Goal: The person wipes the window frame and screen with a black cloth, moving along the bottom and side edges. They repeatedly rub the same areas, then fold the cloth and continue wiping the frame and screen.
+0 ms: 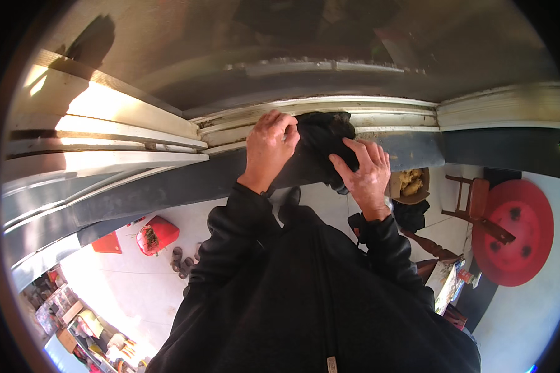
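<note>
A bunched black cloth (324, 140) lies over the pale window track (394, 119) and hangs down across the dark sill (224, 175). At the cloth's left edge, my left hand (271, 147) has its fingers curled and its thumb closed on the fabric. My right hand (367, 170) is at the cloth's right side, thumb and index finger apart with dark fabric between them. Whether that hand grips the fabric or only touches it is not clear. Dirt shows along the grooves of the track.
Beyond the track is a reflective glass pane (308, 37). White frame rails (135, 135) run along the left. Below on the floor are a cardboard box (410, 186), a wooden chair (478, 200), a round red table (536, 233), a red bag (161, 235) and shoes (182, 263).
</note>
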